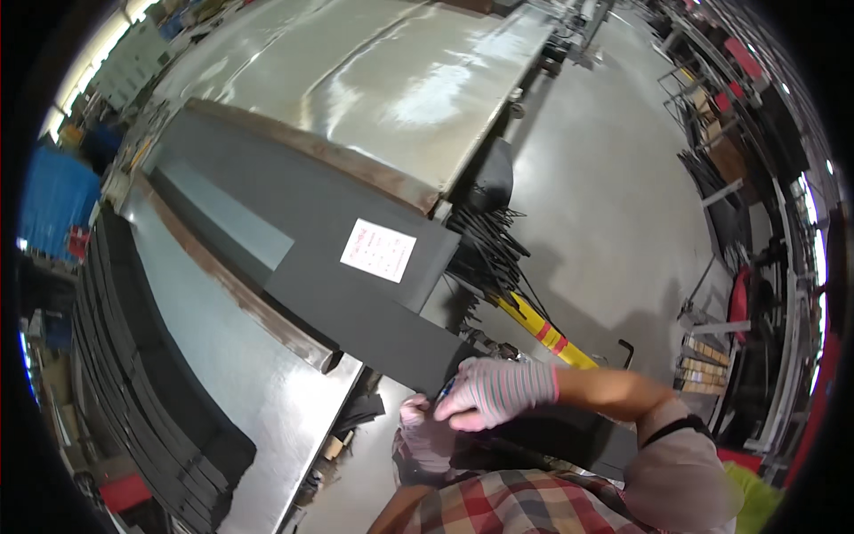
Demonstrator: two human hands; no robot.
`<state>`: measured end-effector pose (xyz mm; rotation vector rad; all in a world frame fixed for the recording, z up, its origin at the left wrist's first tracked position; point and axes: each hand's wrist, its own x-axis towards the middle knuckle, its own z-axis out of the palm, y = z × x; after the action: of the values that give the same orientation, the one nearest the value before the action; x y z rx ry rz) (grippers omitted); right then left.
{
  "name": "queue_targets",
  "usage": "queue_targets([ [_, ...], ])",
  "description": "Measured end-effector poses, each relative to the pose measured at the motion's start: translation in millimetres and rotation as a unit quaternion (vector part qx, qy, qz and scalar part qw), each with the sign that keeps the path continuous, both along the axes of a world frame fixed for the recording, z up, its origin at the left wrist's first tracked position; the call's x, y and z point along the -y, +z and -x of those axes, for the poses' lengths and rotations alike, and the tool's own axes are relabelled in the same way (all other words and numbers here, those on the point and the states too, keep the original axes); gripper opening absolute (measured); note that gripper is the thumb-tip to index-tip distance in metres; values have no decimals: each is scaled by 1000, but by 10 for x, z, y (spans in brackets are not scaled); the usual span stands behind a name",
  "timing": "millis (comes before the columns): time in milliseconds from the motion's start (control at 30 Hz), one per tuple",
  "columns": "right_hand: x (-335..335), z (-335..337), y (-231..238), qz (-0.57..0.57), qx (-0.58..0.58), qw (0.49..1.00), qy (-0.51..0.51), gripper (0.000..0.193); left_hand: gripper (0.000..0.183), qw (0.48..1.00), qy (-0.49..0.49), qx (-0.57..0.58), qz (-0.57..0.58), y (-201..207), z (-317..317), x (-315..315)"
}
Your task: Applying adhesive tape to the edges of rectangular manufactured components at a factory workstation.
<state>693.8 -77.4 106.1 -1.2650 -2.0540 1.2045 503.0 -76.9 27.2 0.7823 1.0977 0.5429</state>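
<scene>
A long dark grey sheet (347, 307) lies on the metal table, and its narrow near end reaches past the table edge to my hands. My left hand (425, 438), in a light striped glove, is closed at that narrow end, its fingers bent at the sheet's edge. Over the same end, on its right corner, my right hand (507, 392) is closed in a grey and pink striped glove. A small blue thing shows by its fingertips, too little of it to name. A white printed paper label (379, 251) lies flat on the sheet's wider part.
Rusty metal bars (240, 298) lie along the table (271, 405). Stacked black strips (147, 374) stand at left. Beyond the sheet is a broad, shiny covered surface (382, 80). A yellow post (543, 329) and a bundle of black rods (489, 245) are near my right arm; racks line the right.
</scene>
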Motion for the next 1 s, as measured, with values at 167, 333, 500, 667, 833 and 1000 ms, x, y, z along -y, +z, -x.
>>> queue_targets([
  [167, -311, -758, -640, 277, 289, 916, -32, 16, 41, 981, -191, -33, -9, -281, -17, -270],
  [333, 125, -1024, -1009, 178, 337, 903, -200, 22, 44, 976, -215, -33, 7, 261, -332, -229],
  [500, 476, -1040, -1149, 145, 189, 864, -444, 24, 56, 968, -205, -60, 129, -33, -129, -296],
  [667, 1166, -704, -1268, -18, -111, 717, -688, 27, 77, 961, -187, -203, 22, 131, 32, -503],
  [833, 1672, -607, -1485, -33, -410, 380, -828, 28, 91, 940, -164, -187, -234, 869, -403, -362],
  [1000, 1249, -342, 315, -106, -478, 649, -582, 21, 88, 859, -199, -84, -465, 1381, -1540, -304],
])
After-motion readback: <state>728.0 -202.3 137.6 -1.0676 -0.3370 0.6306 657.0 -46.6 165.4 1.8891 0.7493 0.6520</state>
